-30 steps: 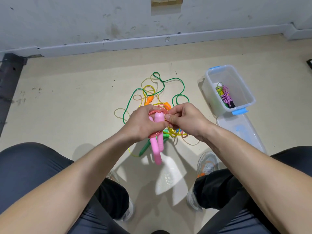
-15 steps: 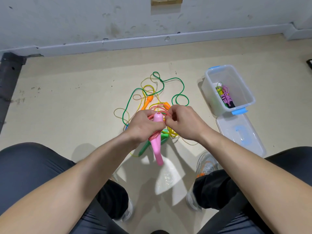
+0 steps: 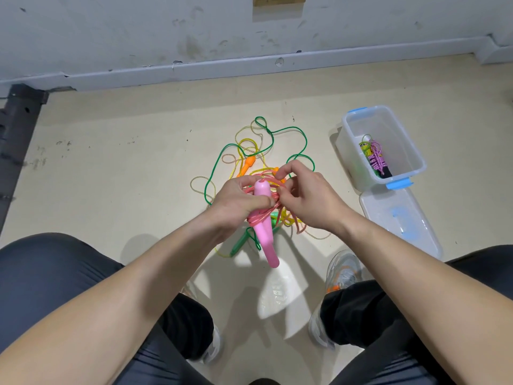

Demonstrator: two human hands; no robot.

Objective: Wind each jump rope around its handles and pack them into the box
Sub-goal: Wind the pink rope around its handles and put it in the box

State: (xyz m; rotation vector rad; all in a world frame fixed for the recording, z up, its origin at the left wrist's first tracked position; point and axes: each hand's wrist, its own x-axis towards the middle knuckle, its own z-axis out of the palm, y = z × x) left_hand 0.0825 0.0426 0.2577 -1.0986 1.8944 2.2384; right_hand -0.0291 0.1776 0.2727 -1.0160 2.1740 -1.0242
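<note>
My left hand (image 3: 238,202) grips the pink jump rope handles (image 3: 265,237), which point down toward me with pink cord coiled round their upper part. My right hand (image 3: 311,197) pinches the pink cord (image 3: 273,176) just beside the handle tops. On the floor behind my hands lies a tangle of ropes: a green rope (image 3: 286,134), a yellow rope (image 3: 244,143) and an orange handle (image 3: 248,163). A green handle (image 3: 239,244) shows below my left hand. The clear box (image 3: 405,140) with blue latches stands at the right, holding a wound purple rope (image 3: 377,159).
The box's clear lid (image 3: 399,220) lies flat on the floor just in front of the box. My knees and shoes fill the lower part of the view. A wall with a grey skirting board (image 3: 249,65) runs across the back; a dark rail (image 3: 16,129) is at the left.
The pink handles have tilted and swung slightly in my left hand. My right hand has lifted and carried the pink cord up over the handle tops, adding to the coil.
</note>
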